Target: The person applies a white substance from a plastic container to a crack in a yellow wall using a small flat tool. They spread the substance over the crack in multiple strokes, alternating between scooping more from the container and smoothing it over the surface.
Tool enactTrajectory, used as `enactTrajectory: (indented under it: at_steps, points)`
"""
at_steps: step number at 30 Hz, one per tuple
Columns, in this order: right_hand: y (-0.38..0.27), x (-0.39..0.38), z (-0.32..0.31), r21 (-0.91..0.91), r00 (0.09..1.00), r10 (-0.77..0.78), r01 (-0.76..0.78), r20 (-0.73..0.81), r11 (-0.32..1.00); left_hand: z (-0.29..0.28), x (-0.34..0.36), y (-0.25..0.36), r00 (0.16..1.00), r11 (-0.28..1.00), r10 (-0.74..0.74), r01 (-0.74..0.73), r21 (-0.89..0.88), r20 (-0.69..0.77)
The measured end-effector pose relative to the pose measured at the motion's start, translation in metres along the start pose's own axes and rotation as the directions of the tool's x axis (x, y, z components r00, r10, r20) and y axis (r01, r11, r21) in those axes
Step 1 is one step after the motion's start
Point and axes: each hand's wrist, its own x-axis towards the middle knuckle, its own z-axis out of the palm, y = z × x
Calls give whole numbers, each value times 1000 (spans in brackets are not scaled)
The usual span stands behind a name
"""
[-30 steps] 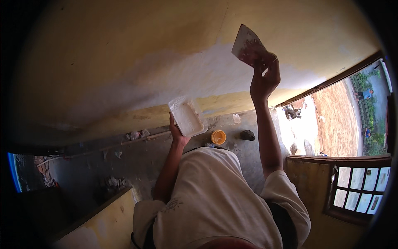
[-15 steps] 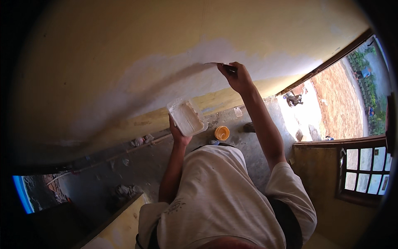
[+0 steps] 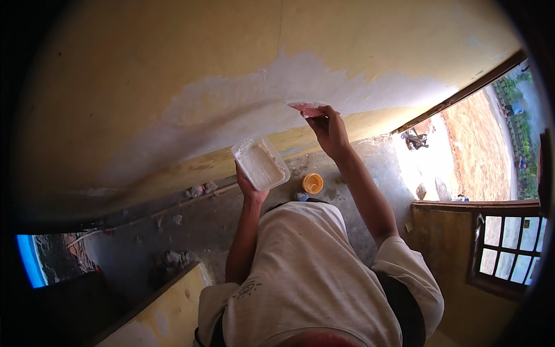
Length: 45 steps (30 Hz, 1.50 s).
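My left hand [image 3: 250, 188] grips a translucent rectangular plastic tub [image 3: 260, 165] from its near left side. Whitish paste lies in the tub and smears its inner walls. In my right hand [image 3: 331, 133] is a putty knife [image 3: 307, 109], pinched between thumb and fingers. Its flat reddish face, streaked with white, shows toward me. The knife is close to the yellowish wall [image 3: 191, 52]; whether its edge touches I cannot tell. Across the wall runs a broad whitish patch [image 3: 300, 75], with a thin crack above it.
On the grey floor [image 3: 361, 231] below stands a small orange bucket [image 3: 313, 183]. A long thin pole [image 3: 167, 215] and crumpled litter [image 3: 201, 189] lie along the wall's base. To the right are a bright doorway [image 3: 439, 150] and a barred window [image 3: 509, 248]. A low wall [image 3: 167, 306] is at lower left.
My right hand has come down and slightly nearer to me. The putty knife has turned from edge-on to showing its reddish face. The tub in my left hand has hardly moved.
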Motion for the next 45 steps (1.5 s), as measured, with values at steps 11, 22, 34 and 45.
enactTrajectory:
  at_steps: [11,22,34,45]
  points:
    - [-113,3,84,108,945,-205,183,254,977,4,0,-7,998,999,50,-49,15,-30]
    - [10,23,-17,-213,982,37,3,185,977,6,4,-16,996,996,75,-74,40,-44]
    - [-123,-17,85,231,893,-312,246,323,941,14,3,-17,999,999,42,-41,20,-28]
    - [-15,51,7,84,972,82,-102,218,991,18,5,-19,996,995,84,-85,59,29]
